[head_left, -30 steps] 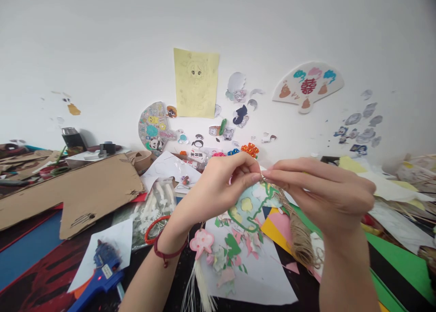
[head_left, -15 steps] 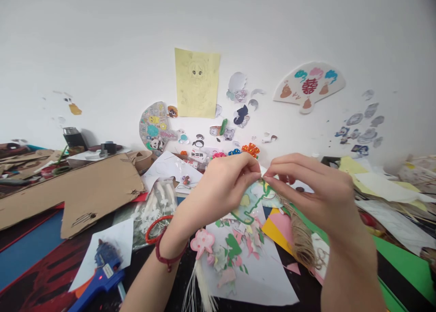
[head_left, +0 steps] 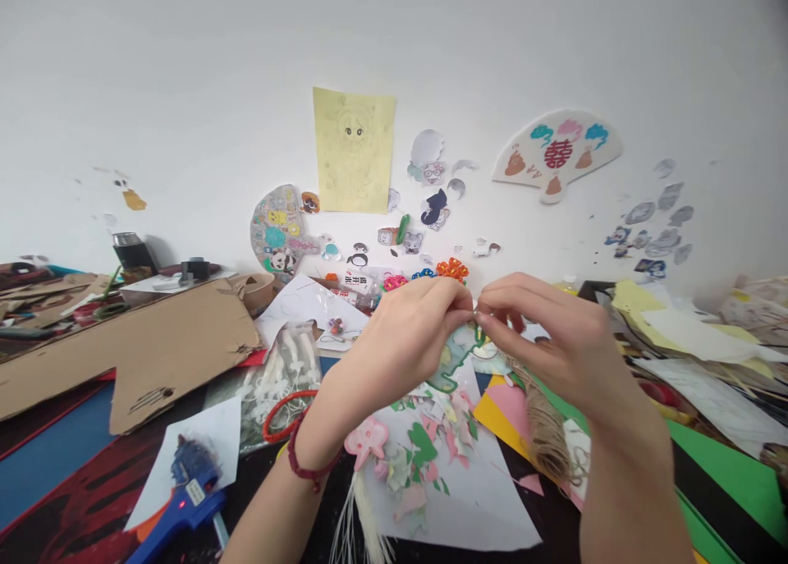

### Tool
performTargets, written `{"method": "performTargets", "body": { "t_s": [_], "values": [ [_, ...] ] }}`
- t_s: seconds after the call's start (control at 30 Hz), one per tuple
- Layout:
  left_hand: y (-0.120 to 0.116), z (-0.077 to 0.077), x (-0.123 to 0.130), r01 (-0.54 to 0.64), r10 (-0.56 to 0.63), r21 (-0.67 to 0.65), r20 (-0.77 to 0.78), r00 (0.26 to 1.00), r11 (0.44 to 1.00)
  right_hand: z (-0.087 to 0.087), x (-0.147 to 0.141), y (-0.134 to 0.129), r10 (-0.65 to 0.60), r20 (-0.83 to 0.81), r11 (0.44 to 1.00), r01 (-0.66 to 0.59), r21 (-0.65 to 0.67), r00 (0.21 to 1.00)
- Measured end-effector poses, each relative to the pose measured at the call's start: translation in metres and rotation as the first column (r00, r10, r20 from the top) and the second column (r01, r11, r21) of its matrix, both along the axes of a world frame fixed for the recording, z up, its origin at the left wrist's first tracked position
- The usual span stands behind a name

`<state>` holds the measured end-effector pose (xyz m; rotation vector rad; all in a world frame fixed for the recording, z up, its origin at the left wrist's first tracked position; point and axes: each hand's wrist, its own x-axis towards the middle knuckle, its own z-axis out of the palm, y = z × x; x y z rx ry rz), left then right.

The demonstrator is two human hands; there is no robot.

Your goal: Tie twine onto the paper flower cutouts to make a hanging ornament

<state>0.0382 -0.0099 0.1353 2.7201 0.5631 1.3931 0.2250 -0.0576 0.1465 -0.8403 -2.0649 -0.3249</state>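
Observation:
My left hand (head_left: pixel 415 330) is closed in a pinch on the top of a pale blue-green cutout (head_left: pixel 454 360) with a dark green edge, which hangs below its fingers. Thumb and forefinger of my right hand (head_left: pixel 547 338) pinch together at the same top edge, fingertips nearly touching the left ones. Whatever lies between the right fingertips is too small to make out. Below the hands, a white paper sheet (head_left: pixel 474 498) bears green, pink and pale paper scraps (head_left: pixel 423 445). A pink flower-shaped piece (head_left: pixel 368 441) with a cream tassel (head_left: pixel 357 515) lies at its left edge.
A blue glue gun (head_left: pixel 185 506) with a lit red light rests at the lower left. Behind it lies a large cardboard piece (head_left: pixel 178 342). Right of the scraps are a twine bundle (head_left: pixel 547 437) and green sheets (head_left: pixel 732 482). A bag of white cords (head_left: pixel 280 383) lies left.
Both hands have shifted slightly, and the cutout has tilted and drawn up a little beneath the left hand. Both pinches stay closed.

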Motion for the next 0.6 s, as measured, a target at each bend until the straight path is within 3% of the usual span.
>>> {"method": "performTargets", "body": {
  "t_s": [0.6],
  "values": [
    [-0.0039, 0.0017, 0.0006, 0.028, -0.028, -0.011, 0.033, 0.999, 1.000, -0.0032, -0.0042, 0.0049, 0.036, -0.080, 0.999, -0.035, 0.014, 0.996]
  ]
}}
